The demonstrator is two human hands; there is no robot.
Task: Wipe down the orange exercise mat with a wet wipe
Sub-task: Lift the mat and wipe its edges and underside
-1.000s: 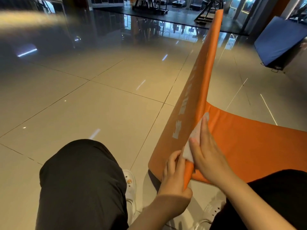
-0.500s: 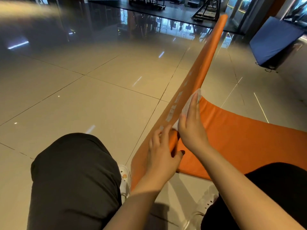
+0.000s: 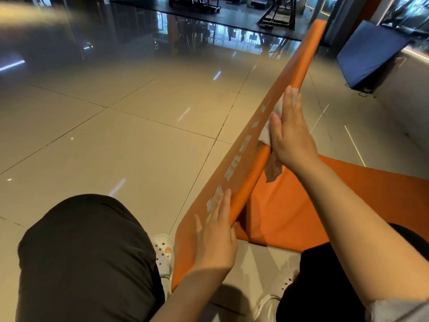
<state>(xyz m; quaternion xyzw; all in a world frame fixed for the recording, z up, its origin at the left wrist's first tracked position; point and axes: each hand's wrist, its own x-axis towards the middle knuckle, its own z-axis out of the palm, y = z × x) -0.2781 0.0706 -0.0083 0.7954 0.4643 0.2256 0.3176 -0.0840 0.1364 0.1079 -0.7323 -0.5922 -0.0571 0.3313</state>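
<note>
The orange exercise mat [image 3: 290, 205] lies on the tiled floor with its left long edge folded up into a raised flap [image 3: 276, 108] bearing white printed marks. My left hand [image 3: 216, 235] props the near end of that flap from the outside, fingers flat against it. Farther along the flap, my right hand [image 3: 290, 133] presses a white wet wipe [image 3: 265, 133] flat against the fold. Most of the wipe is hidden under the palm; bits show at the fingertips and beside the thumb.
My knees in dark trousers [image 3: 86, 256] and white clogs [image 3: 163, 252] frame the mat's near end. Glossy beige floor tiles [image 3: 139, 140] stretch left. A blue crash pad [image 3: 369, 52] leans at the back right; gym machines [image 3: 276, 12] stand far behind.
My right hand has slid the wipe farther away along the raised flap. My left hand has stayed at the near end, now flat on the flap's outer face.
</note>
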